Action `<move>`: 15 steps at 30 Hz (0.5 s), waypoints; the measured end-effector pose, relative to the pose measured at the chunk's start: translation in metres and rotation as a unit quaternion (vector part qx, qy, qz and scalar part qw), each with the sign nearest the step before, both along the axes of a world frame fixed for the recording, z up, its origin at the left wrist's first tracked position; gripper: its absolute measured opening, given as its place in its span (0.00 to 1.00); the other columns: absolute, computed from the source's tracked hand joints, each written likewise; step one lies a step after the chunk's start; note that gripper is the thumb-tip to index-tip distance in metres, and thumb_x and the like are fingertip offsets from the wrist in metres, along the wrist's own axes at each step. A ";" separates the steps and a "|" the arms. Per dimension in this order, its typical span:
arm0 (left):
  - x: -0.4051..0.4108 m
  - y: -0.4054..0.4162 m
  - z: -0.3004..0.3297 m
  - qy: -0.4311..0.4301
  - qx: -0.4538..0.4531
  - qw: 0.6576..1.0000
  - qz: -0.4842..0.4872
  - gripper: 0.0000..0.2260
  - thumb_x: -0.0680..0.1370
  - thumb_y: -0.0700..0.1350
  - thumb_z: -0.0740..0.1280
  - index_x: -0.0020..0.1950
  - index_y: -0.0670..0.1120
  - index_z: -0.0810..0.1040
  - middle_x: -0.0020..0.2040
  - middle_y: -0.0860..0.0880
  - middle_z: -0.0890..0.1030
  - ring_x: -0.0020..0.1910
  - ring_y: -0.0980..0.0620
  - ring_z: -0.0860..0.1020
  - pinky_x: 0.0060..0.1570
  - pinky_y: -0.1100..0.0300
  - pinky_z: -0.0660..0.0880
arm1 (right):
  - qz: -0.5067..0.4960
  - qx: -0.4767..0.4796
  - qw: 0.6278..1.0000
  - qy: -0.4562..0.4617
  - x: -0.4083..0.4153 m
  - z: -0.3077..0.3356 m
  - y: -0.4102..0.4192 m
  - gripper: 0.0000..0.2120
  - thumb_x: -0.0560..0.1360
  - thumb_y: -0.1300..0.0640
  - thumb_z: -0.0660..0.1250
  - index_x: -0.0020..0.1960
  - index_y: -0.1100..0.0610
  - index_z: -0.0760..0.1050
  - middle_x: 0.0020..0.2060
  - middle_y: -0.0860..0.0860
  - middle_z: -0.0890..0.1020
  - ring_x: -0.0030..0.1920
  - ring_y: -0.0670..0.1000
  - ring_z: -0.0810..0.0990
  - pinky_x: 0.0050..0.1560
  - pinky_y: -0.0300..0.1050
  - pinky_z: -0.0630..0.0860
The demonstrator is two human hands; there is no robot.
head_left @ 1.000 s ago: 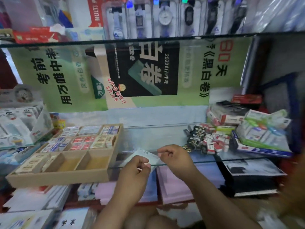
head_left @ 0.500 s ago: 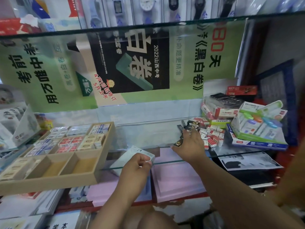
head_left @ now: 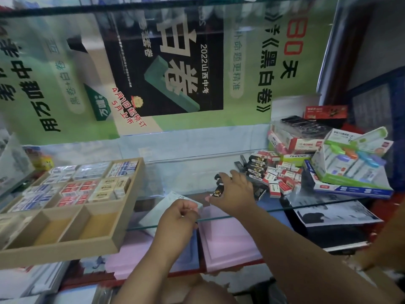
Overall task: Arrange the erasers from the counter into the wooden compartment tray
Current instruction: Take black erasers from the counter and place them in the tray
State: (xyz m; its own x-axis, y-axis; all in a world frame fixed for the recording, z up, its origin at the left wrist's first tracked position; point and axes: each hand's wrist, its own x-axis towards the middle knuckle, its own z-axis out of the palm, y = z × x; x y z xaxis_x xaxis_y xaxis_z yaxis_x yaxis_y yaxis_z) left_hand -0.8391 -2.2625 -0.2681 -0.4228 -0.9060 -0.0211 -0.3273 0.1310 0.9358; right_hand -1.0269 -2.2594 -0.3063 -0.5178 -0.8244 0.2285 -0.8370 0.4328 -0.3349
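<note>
- Head view: the right hand (head_left: pixel 234 191) is pinching black erasers (head_left: pixel 219 189) on the glass counter (head_left: pixel 186 172).
- The left hand (head_left: pixel 178 218) is gripping a pale packet (head_left: pixel 168 202) with curled fingers.
- The wooden tray (head_left: pixel 65 216) is standing left, its near compartments unfilled.

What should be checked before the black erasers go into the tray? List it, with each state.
1. Right hand has black erasers in its fingers: ok.
2. Wooden tray has empty front compartments: ok, two bare.
3. Left hand free to help: not ok, it holds a white packet.
4. Path across the glass counter to the tray clear: ok.
5. More erasers left in the loose pile: ok, many remain.
6. How many erasers are held: cannot tell, hand hides them.
</note>
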 end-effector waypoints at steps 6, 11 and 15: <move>-0.002 -0.011 -0.005 0.018 0.037 0.999 0.012 0.07 0.79 0.37 0.62 0.46 0.44 0.78 0.40 0.47 0.80 0.35 0.50 0.77 0.34 0.59 0.74 | 0.029 0.054 0.997 0.038 -0.005 0.001 -0.016 0.39 0.67 0.26 0.58 0.73 0.44 0.61 0.67 0.52 0.69 0.68 0.56 0.64 0.64 0.54 0.60; -0.009 -0.020 -0.004 0.102 0.133 0.985 0.037 0.09 0.79 0.33 0.59 0.45 0.41 0.76 0.33 0.45 0.77 0.29 0.50 0.74 0.26 0.61 0.73 | 0.062 0.030 0.997 0.042 -0.005 0.002 -0.027 0.38 0.59 0.23 0.54 0.62 0.41 0.74 0.55 0.51 0.73 0.60 0.54 0.68 0.61 0.51 0.68; -0.019 -0.033 -0.004 0.191 0.225 0.954 0.047 0.08 0.80 0.32 0.58 0.47 0.39 0.76 0.34 0.43 0.76 0.31 0.48 0.75 0.27 0.61 0.77 | 0.069 -0.034 0.995 0.061 -0.006 -0.004 -0.032 0.31 0.57 0.28 0.63 0.50 0.47 0.76 0.46 0.51 0.71 0.49 0.55 0.73 0.48 0.48 0.76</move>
